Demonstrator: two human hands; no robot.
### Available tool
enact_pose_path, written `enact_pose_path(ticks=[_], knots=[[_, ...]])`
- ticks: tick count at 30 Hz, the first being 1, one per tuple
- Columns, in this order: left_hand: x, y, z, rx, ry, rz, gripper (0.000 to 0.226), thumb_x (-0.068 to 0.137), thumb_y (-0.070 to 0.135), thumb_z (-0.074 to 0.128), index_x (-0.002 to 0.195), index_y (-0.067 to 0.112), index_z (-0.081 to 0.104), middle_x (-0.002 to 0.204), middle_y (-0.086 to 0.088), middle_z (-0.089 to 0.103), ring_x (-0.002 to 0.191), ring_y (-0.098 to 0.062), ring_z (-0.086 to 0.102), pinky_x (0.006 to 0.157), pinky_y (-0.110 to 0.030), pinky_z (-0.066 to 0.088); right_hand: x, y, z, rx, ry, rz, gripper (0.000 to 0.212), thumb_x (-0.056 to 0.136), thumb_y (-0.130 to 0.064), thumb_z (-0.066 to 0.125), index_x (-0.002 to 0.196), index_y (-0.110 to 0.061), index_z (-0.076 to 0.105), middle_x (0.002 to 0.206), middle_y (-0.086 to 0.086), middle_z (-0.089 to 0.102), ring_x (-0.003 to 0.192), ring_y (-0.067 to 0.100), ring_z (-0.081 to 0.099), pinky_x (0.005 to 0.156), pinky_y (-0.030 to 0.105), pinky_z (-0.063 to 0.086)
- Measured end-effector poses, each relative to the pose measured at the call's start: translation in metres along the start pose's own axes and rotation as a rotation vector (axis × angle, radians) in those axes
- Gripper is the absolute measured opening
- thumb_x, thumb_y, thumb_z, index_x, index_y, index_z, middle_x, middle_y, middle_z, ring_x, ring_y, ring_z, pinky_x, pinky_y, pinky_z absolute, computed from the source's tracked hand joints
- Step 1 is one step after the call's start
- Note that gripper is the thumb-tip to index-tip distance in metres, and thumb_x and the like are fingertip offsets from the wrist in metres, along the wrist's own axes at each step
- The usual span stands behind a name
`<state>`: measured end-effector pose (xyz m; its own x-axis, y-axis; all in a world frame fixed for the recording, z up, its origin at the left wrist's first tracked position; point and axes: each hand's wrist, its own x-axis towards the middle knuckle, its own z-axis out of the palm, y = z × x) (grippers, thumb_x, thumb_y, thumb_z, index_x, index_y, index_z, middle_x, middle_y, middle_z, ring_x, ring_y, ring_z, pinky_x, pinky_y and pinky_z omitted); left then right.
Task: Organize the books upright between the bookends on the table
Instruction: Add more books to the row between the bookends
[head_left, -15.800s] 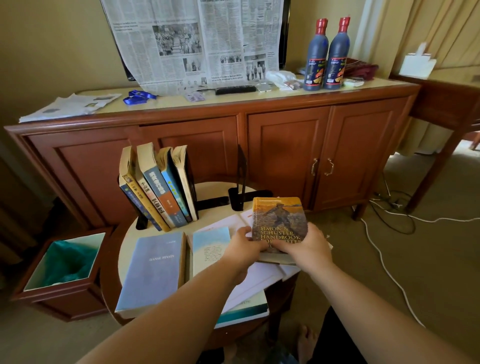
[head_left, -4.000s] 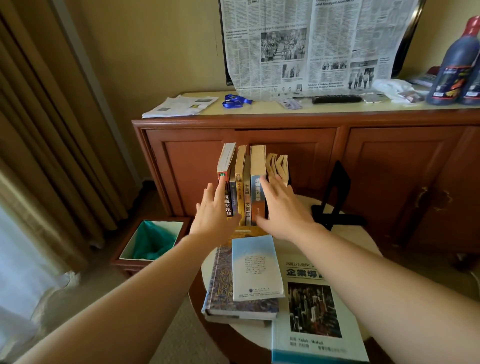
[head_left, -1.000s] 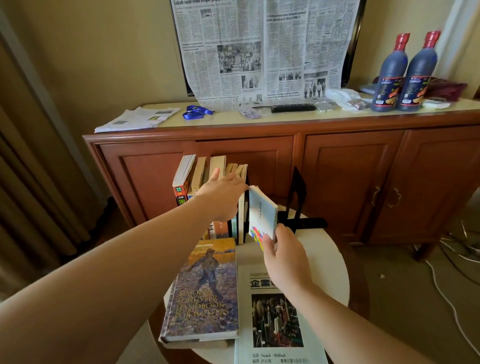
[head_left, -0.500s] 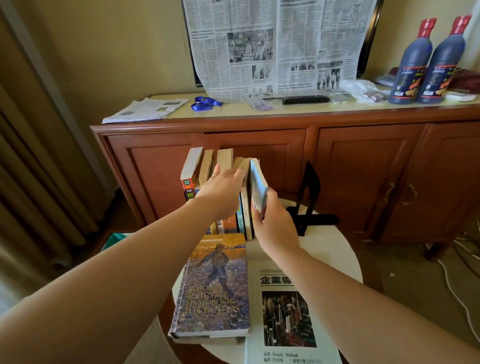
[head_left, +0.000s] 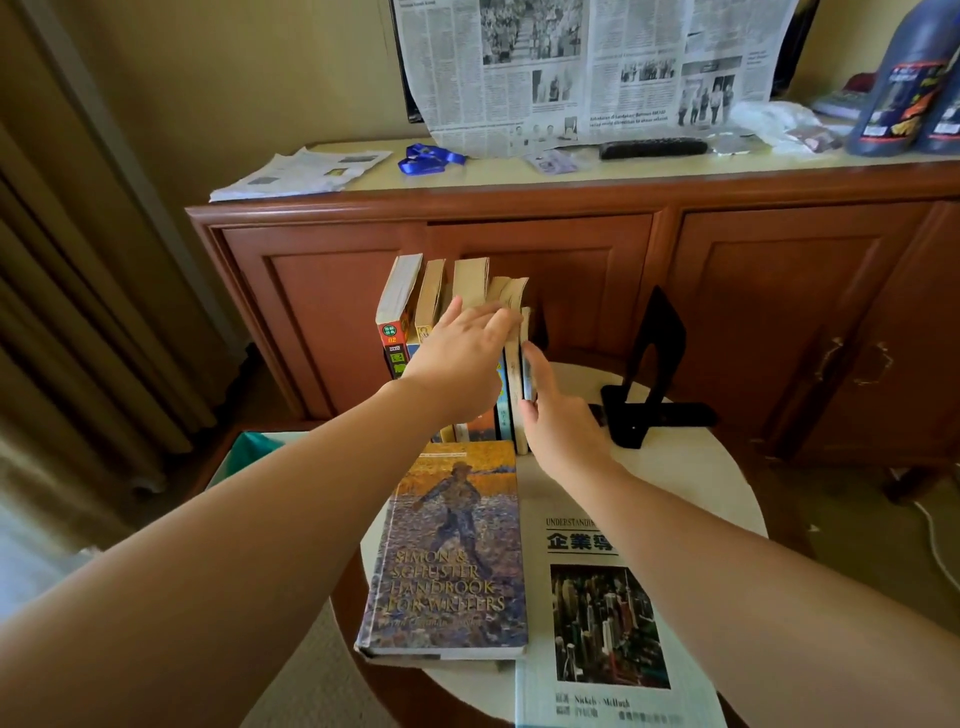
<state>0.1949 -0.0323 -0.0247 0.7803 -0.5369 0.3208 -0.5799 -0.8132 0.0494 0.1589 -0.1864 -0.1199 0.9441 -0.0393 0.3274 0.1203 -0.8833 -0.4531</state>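
A row of upright books (head_left: 470, 283) stands at the back of the round white table (head_left: 701, 467). My left hand (head_left: 457, 358) lies with straight fingers against the spines of that row. At the row's right end my right hand (head_left: 556, 415) holds a thin light-blue book (head_left: 528, 358) upright against the others, thumb along its near edge. A black bookend (head_left: 654, 374) stands apart to the right. Two books lie flat in front: a handbook with a painted cover (head_left: 452, 551) and a white book with a city photo (head_left: 602, 613). The left bookend is hidden.
A wooden sideboard (head_left: 519, 228) stands right behind the table, with a hanging newspaper (head_left: 587, 67), a remote (head_left: 652, 148), loose papers (head_left: 301, 174) and dark bottles (head_left: 893, 93) on top. A bin with a teal liner (head_left: 249, 447) sits on the floor to the left.
My right hand has brought the thin blue book from the air in front of the row to stand upright against the row's right end. My left hand stays on the row.
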Motion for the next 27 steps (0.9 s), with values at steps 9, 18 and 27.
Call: enact_pose_path(ticks=[9,18,27], knots=[[0.0,-0.002,0.006,-0.008,0.024,0.02,0.07,0.089,0.002,0.061,0.154,0.015,0.039,0.16,-0.004,0.046,0.157,-0.02,0.022,0.132,-0.044,-0.002,0.005,0.015,0.012,-0.003,-0.115,0.008,0.066,0.109,-0.025,0.049,0.163,-0.032,0.012,0.068,-0.006,0.05,0.051,0.01,0.051,0.044,0.025,0.033],[0.0,-0.003,0.009,0.012,0.028,0.023,0.07,0.089,0.005,0.064,0.154,0.015,0.04,0.158,-0.003,0.048,0.157,-0.02,0.022,0.132,-0.046,0.0,0.015,0.009,0.003,0.073,-0.074,-0.046,0.026,0.107,-0.031,0.05,0.131,-0.021,0.045,0.068,0.002,0.058,0.051,0.018,0.056,0.042,0.033,0.039],[-0.017,0.004,0.008,0.167,-0.051,0.058,0.078,0.097,0.035,0.063,0.164,0.019,0.025,0.172,0.0,0.027,0.162,-0.024,-0.007,0.129,-0.056,-0.007,-0.001,0.01,-0.022,0.015,-0.271,0.036,0.062,0.106,-0.036,0.048,0.159,-0.038,0.016,0.082,0.004,0.066,0.063,0.021,0.063,0.054,0.039,0.053]])
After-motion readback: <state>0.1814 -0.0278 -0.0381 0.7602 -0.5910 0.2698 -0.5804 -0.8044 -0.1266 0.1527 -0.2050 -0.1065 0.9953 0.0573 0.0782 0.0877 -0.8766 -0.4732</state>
